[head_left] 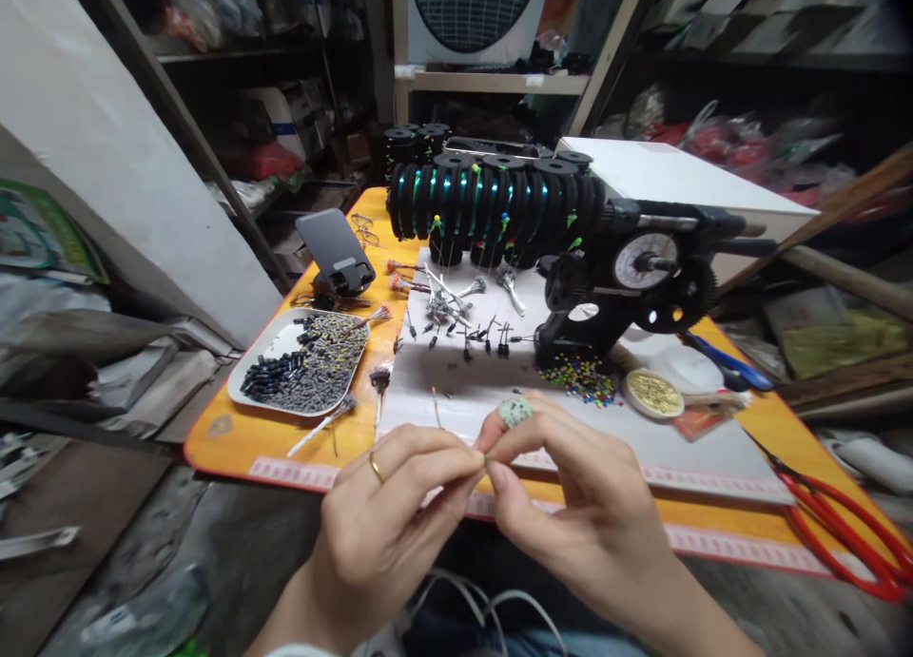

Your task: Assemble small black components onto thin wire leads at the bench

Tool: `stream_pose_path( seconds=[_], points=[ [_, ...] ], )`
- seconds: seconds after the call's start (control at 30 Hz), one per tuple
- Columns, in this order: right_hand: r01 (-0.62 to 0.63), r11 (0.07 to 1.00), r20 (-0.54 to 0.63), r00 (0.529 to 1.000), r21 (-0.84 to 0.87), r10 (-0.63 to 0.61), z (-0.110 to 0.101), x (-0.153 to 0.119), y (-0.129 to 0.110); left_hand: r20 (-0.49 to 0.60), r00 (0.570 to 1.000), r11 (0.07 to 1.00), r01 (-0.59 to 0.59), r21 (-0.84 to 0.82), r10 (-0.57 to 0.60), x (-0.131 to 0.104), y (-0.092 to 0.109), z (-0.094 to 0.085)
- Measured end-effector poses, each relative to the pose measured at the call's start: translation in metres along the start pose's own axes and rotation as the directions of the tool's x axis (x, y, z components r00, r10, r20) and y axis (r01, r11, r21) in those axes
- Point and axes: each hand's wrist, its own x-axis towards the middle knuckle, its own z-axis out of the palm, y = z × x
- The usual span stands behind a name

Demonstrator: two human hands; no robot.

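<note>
My left hand (399, 491), with a gold ring on one finger, pinches at the front edge of the table. Its fingertips meet those of my right hand (571, 476), which is closed in a pinch too. Something tiny and dark sits between the fingertips, too small to name. A pale green wrap (514, 411) covers a fingertip of my right hand. Just beyond lies a white sheet (485, 391) with several small black pieces on thin wires (489, 341) and a bundle of white-stemmed pieces (446, 300).
A white tray (239, 391) of small grey and black parts stands left, near a phone stand (335, 248). Behind is a black geared spool machine (492, 205). Coloured beads (585, 379), a dish of gold bits (654, 393), blue-handled pliers (728, 360) and red scissors (834, 514) lie right.
</note>
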Motion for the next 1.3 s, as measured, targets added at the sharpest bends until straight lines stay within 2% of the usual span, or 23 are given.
stream_pose_path(
  seconds=[0.1,0.23,0.37,0.47,0.57,0.67,0.77,0.87,1.0,1.1,1.17,1.3],
  points=[
    [-0.031,0.999,0.084,0.996,-0.004,0.032,-0.005,0.0,0.0,0.041,0.999,0.999,-0.037,0.023,0.036,0.001,-0.002,-0.003],
    [0.04,0.997,0.159,0.987,-0.064,-0.029,-0.011,0.004,-0.002,0.086,0.995,0.996,-0.051,0.069,0.045,0.001,-0.004,-0.005],
    [0.059,0.995,0.215,0.976,-0.084,-0.039,-0.016,0.005,-0.005,0.144,0.989,0.995,-0.056,0.083,0.044,0.005,-0.003,-0.006],
    [0.089,0.992,0.231,0.971,-0.089,-0.066,-0.015,0.006,-0.006,0.133,0.991,0.998,0.015,0.056,-0.022,0.007,0.0,-0.006],
    [0.188,0.963,0.197,0.969,-0.193,-0.149,-0.01,0.007,-0.009,0.108,0.976,0.981,0.193,-0.027,-0.189,0.005,0.003,-0.004],
    [0.253,0.926,0.171,0.962,-0.279,-0.212,-0.005,0.009,-0.012,0.108,0.909,0.893,0.416,-0.171,-0.403,0.002,0.005,-0.001],
    [0.243,0.936,0.153,0.966,-0.255,-0.209,-0.004,0.01,-0.013,0.144,0.821,0.736,0.561,-0.379,-0.552,-0.001,0.004,0.002],
    [0.218,0.956,0.133,0.972,-0.198,-0.194,-0.003,0.009,-0.013,0.196,0.776,0.599,0.597,-0.534,-0.599,-0.001,0.002,0.003],
    [0.226,0.954,0.035,0.974,-0.197,-0.223,0.002,0.004,-0.012,0.199,0.757,0.527,0.593,-0.609,-0.622,-0.002,0.0,0.003],
    [0.224,0.951,-0.04,0.97,-0.215,-0.238,0.008,0.001,-0.012,0.191,0.759,0.524,0.585,-0.619,-0.622,-0.004,0.002,0.005],
    [0.18,0.968,-0.088,0.976,-0.172,-0.198,0.011,-0.001,-0.013,0.179,0.769,0.545,0.576,-0.608,-0.613,-0.005,0.003,0.006],
    [0.071,0.997,-0.113,0.991,-0.042,-0.075,0.012,-0.006,-0.014,0.096,0.803,0.676,0.553,-0.487,-0.588,-0.006,0.006,0.006]
  ],
)
